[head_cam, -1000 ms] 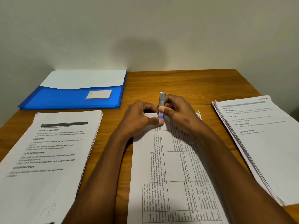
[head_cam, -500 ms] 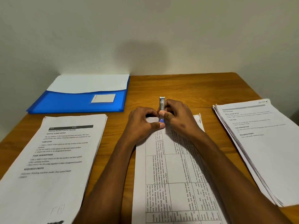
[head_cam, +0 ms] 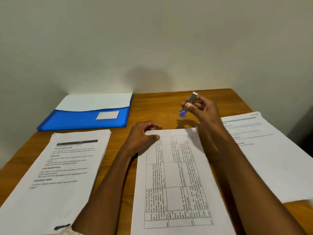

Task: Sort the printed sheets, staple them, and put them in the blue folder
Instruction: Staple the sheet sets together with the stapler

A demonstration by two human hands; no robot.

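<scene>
Stapler (head_cam: 188, 104) lifted in right hand (head_cam: 203, 111), off sheets (head_cam: 176, 175)

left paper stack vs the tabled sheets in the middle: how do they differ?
The left stack is a thick pile with plain upright text under a dark header bar; the middle sheets look thin and carry a ruled table with sideways text. No hand touches the left stack, while the left hand grips the middle sheets' top edge. The left stack lies angled; the middle sheets lie nearly straight. Both are white printed paper on the wooden table.
</scene>
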